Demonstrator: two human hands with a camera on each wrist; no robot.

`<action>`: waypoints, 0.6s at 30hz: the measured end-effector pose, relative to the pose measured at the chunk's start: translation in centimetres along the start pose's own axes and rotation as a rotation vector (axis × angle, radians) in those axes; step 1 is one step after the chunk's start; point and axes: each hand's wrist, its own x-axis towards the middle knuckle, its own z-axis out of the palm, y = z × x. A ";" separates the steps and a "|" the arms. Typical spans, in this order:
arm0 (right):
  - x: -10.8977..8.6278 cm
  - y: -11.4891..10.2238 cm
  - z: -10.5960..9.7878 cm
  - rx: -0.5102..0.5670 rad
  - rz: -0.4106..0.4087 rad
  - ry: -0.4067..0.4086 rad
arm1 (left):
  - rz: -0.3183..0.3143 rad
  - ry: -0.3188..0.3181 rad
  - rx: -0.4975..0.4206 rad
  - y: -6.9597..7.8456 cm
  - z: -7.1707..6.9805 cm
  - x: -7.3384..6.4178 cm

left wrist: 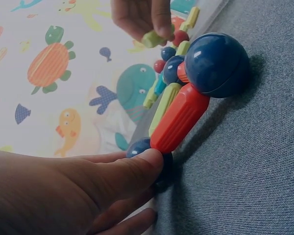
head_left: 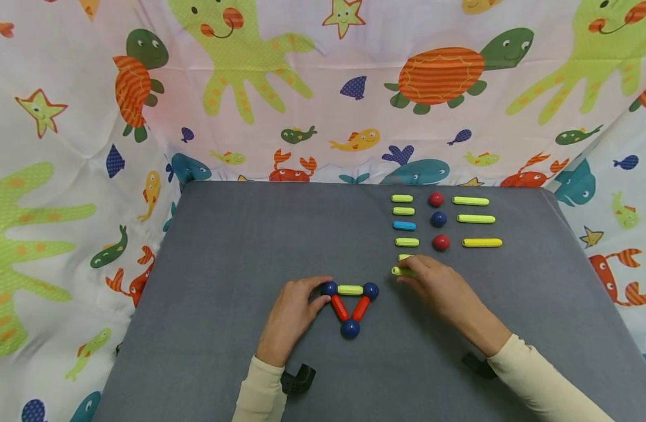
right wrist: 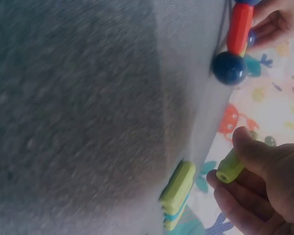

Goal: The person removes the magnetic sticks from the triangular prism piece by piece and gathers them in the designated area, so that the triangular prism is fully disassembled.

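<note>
A triangle of magnetic rods and balls lies on the table. Two red rods meet at the near blue ball, and a yellow-green rod joins the two far balls. My left hand holds the far-left blue ball between thumb and fingers. To the right, my right hand pinches a short yellow-green rod between thumb and fingers. In the right wrist view this rod is raised off the table, its round end showing. Another yellow-green rod is partly hidden behind that hand.
Beyond the right hand, short rods stand in a column, one of them a blue rod. Beside them are red balls, a blue ball and longer rods. A patterned curtain hangs behind the grey table.
</note>
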 end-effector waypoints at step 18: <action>-0.8 2.1 0.8 -0.136 0.034 -0.024 | -0.010 0.000 -0.007 -0.1 0.1 0.0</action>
